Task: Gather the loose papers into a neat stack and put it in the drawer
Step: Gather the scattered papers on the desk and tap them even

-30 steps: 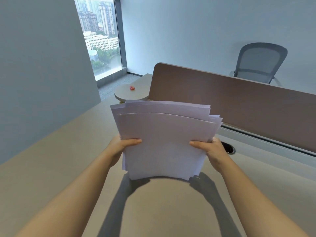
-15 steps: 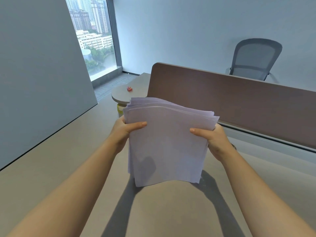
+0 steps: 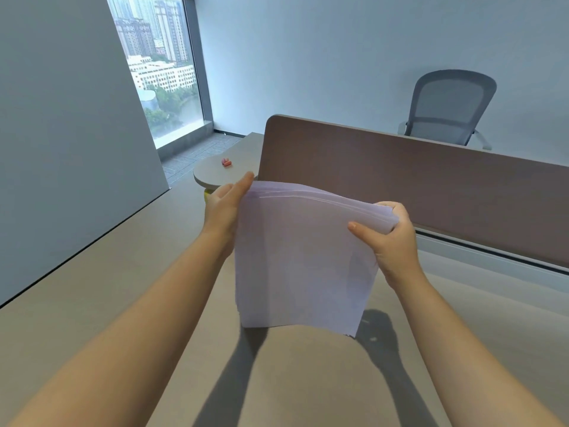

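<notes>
Paper stack [image 3: 304, 266] looks mid-squaring; right grip [image 3: 391, 238] pinches its top corner, left grip [image 3: 226, 204] spread flat against its side; next, tap it on the counter [image 3: 308, 383] below.

Left grip [image 3: 226, 208], right grip [image 3: 392, 241], forearms [image 3: 138, 318]: bare

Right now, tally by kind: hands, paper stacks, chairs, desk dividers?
hands: 2 (left hand, right hand)
paper stack: 1
office chair: 1
desk divider: 1
total: 5
</notes>
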